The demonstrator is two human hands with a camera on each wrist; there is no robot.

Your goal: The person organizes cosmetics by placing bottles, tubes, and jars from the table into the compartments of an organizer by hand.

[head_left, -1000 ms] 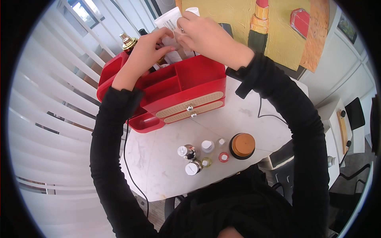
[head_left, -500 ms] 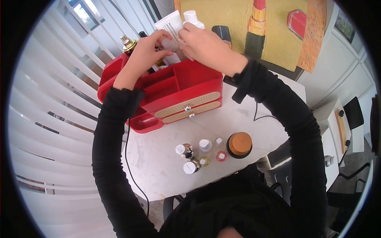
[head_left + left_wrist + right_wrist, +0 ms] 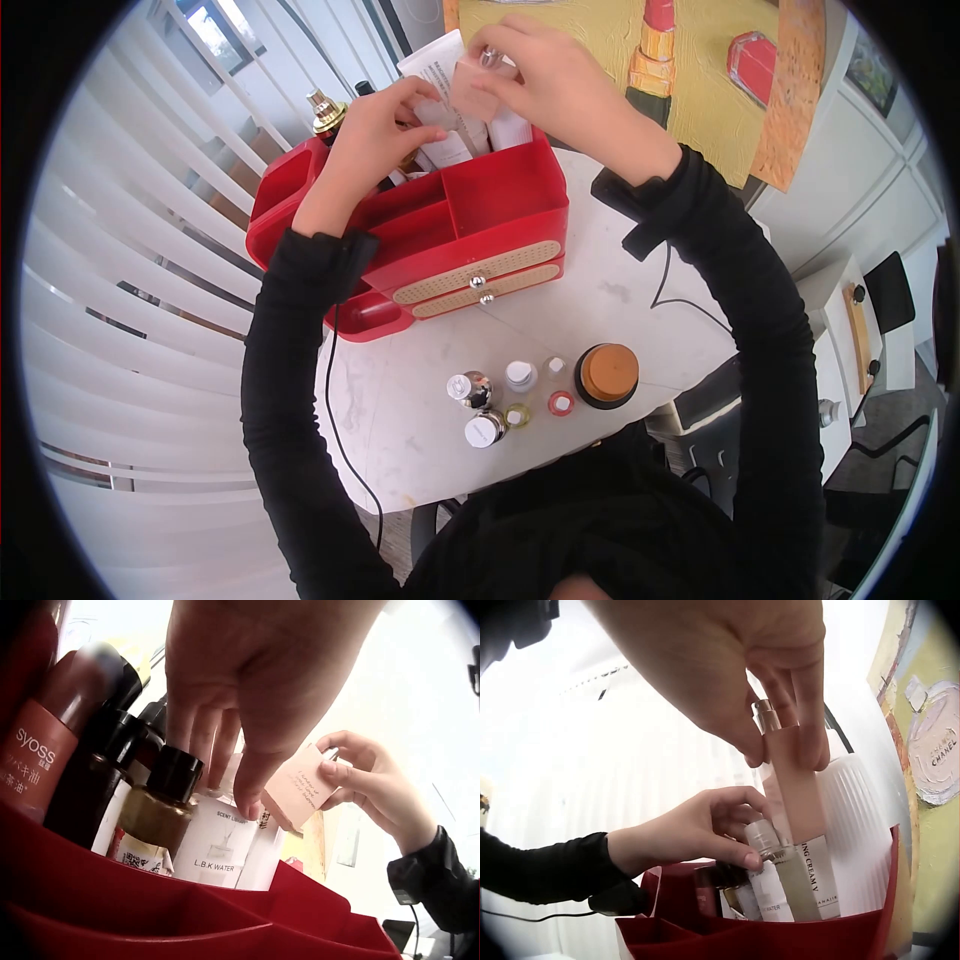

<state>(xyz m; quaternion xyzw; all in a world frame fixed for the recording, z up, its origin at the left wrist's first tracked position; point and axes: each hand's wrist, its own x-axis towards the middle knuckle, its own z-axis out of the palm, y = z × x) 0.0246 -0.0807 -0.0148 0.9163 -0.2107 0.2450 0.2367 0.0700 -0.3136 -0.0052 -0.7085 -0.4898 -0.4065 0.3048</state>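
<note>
In the right wrist view the right hand pinches a flat pink bottle with a silver spray neck, held above the back row of a red organizer. The left hand has thumb and fingers round the frosted cap of a clear bottle with a white label, standing among the others; the left wrist view shows "L.B.K WATER" on that label. Handwriting marks the pink bottle's broad face in the left wrist view. A white cream tube stands behind both hands.
Several small bottles and an orange-lidded jar stand on the white table in front of the organizer. Dark bottles fill its back left. A painting stands behind at right. Cables lie at both sides.
The right hand has moved up and right from beside the left hand, with the pink bottle now in plain view. The left hand has stayed nearly in place.
</note>
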